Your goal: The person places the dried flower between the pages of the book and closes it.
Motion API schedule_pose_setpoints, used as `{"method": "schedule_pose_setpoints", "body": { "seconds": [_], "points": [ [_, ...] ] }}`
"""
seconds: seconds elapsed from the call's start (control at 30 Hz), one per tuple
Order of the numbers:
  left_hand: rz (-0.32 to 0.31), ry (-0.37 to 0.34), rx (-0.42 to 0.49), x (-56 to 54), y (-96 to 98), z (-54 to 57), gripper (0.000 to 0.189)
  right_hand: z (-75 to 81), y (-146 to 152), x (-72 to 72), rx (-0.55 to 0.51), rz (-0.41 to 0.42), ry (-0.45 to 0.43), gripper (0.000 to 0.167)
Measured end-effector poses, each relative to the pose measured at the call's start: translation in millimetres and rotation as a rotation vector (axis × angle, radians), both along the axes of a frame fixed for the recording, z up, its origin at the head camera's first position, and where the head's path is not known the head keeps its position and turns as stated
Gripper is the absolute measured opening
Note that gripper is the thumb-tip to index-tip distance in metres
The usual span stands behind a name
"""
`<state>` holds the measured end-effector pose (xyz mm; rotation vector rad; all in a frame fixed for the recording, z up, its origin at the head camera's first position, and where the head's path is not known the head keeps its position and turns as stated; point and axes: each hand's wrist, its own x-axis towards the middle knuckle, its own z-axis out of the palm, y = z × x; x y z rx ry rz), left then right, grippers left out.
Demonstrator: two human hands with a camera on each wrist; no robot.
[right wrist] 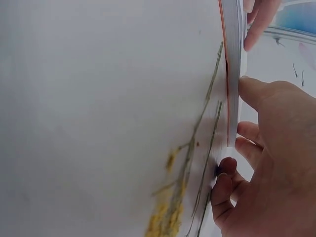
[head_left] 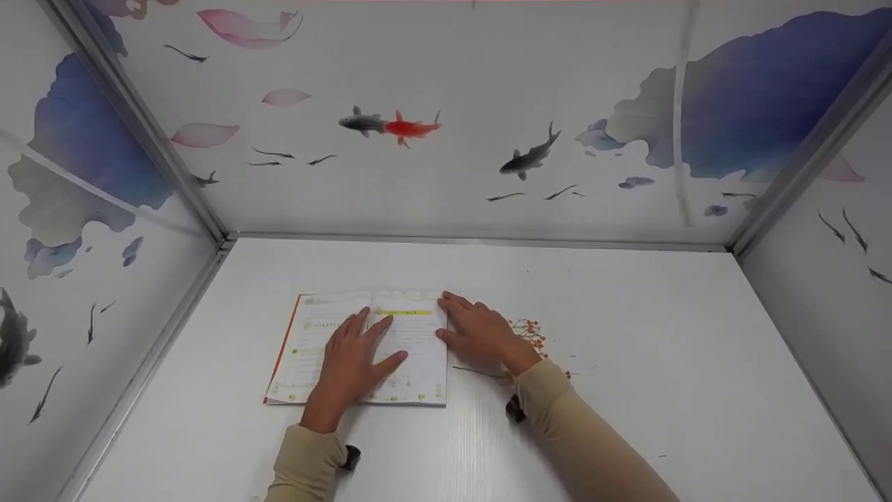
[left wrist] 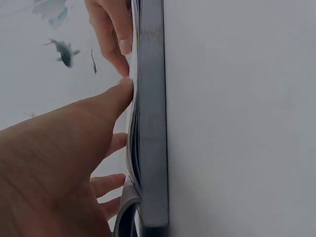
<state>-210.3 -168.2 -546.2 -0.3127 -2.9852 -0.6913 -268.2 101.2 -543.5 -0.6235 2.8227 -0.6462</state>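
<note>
Open book (head_left: 418,352) on a white desk (head_left: 641,348), seen with two hands at work. The book lies flat, its printed pages facing up; a yellow heading bar (head_left: 408,312) crosses the upper part of its right page, and an orange cover edge (head_left: 282,348) shows along its left side. The left hand (head_left: 355,366) rests on the book across the inner part of both pages, fingers spread wide and thumb extended over the right page. The right hand (head_left: 488,331) is at the book's right edge, near the upper corner, with thumb and forefinger apart and their tips touching the page edges; whether a single leaf is pinched cannot be told. In the left wrist view, the upper leaves bow slightly away from the page block along the book's near edge.

To the right of the book, partly hidden by the right hand and wrist, lie sprigs with orange heads (head_left: 531,333). The right wrist view shows yellow-flowered stems (right wrist: 173,197) beside the book, their thin ends pointing towards its edge. Beyond the book stands a rear panel (head_left: 474,70) printed with fish, petals and leaf shapes.
</note>
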Motion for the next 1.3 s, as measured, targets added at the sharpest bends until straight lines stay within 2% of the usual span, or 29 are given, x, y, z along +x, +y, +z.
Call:
{"method": "schedule_pose_setpoints", "body": {
  "seconds": [0.17, 0.33, 0.5, 0.57, 0.83, 1.07, 1.3],
  "points": [
    [0.011, 0.026, -0.005, -2.7, -1.2, -3.5, 0.072, 0.2, -2, 2.2, 0.043, -0.005, 0.030, 0.069],
    [0.020, 0.016, -0.001, -1.8, -3.8, -4.2, 0.072, -1.4, -3, 4.5, 0.057, 0.006, 0.085, 0.067],
    [0.029, 0.005, 0.030, -2.4, -5.9, -4.7, 0.071, 1.6, 5, 8.2, 0.008, 0.010, 0.204, 0.055],
    [0.031, 0.004, 0.041, -3.1, -6.9, -4.9, 0.071, 4.7, 11, 8.9, -0.022, -0.003, 0.226, 0.049],
    [0.022, 0.005, 0.078, -3.1, -5.0, -6.2, 0.074, 14.8, 53, 9.9, -0.063, -0.028, 0.250, 0.020],
    [0.032, -0.019, 0.079, -2.2, -4.9, -6.7, 0.075, 16.2, 84, 20.8, -0.028, -0.041, 0.235, 0.016],
    [0.031, -0.017, 0.055, -5.6, -4.6, -5.7, 0.076, 11.8, 97, 24.7, -0.009, -0.040, 0.205, 0.015]
  ]
}}
